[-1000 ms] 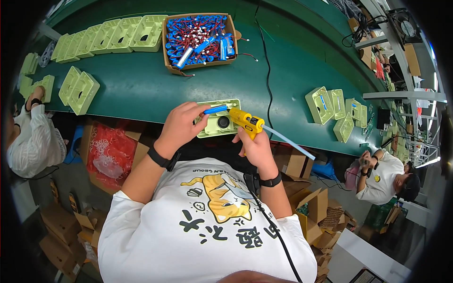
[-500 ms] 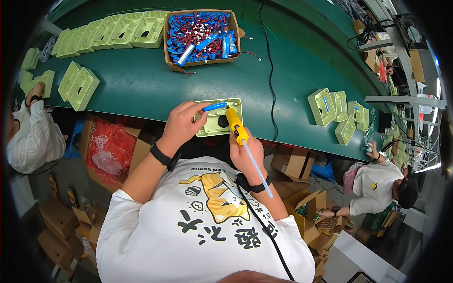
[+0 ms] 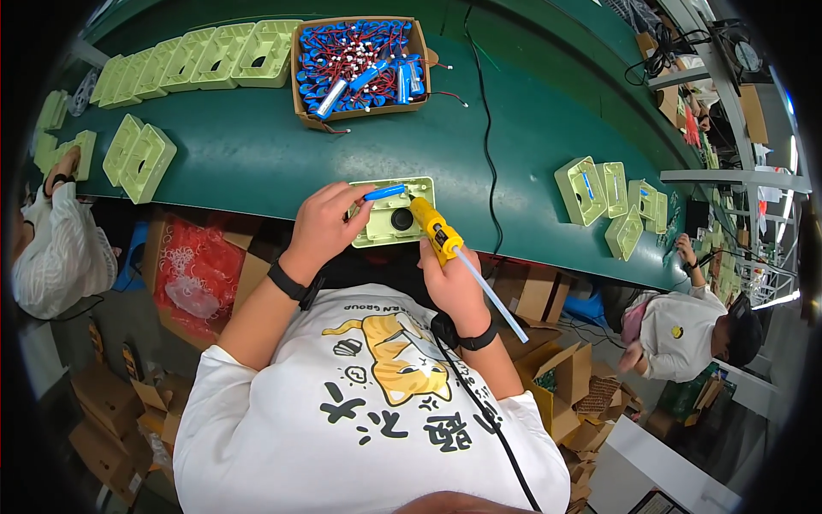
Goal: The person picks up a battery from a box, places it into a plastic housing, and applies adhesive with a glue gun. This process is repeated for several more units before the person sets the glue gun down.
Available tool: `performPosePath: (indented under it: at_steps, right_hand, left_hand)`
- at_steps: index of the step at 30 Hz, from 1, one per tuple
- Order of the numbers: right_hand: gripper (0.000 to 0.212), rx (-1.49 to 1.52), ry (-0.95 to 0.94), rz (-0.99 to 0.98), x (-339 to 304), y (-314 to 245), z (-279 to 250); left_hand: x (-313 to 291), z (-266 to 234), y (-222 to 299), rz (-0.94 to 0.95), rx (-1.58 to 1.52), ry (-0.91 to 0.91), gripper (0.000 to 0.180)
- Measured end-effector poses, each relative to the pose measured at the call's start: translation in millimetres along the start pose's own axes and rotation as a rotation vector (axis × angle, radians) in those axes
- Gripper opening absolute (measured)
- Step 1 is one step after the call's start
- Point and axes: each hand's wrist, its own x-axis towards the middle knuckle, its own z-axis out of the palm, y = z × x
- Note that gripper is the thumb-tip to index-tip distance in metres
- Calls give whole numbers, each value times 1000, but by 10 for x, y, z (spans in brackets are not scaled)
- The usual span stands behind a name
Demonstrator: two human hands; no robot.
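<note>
Pale-green casing [image 3: 377, 231] open, lying at near edge of green desk [image 3: 257, 163]. Yellow glue gun [image 3: 437, 233]: right hand [image 3: 455, 287], fingers wrapped round handle, partly hidden; nozzle over casing. Blue cell [image 3: 384, 193]: over casing's far part, left hand [image 3: 324, 224], fingers clamped on its left end; whether it touches casing, can't tell.

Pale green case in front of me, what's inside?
Inside the case, a round black part shows. The blue cylinder in your left hand and the yellow glue gun overlap the case; whatever they cover can't be seen.
</note>
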Motion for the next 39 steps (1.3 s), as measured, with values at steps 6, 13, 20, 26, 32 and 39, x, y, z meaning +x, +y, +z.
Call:
performPosePath:
  at_steps: [6, 13, 20, 26, 32, 39]
  right_hand:
    - [28, 91, -35, 78, 2, 195, 2]
    - [31, 227, -70, 160, 41, 149, -68]
    - [39, 404, -102, 254, -2, 29, -156]
    - [41, 372, -93, 259, -61, 135, -58]
    - [38, 308, -44, 149, -90, 342, 101]
    - [34, 436, -53, 191, -63, 337, 98]
  left_hand:
    - [48, -29, 26, 81, 88, 9, 25]
    - [149, -51, 67, 211, 161, -31, 21]
    - [240, -79, 50, 236, 160, -142, 18]
    - [331, -179, 55, 291, 331, -305, 20]
    - [379, -256, 48, 433, 394, -275, 23]
    - [462, -311, -173, 447, 239, -406, 31]
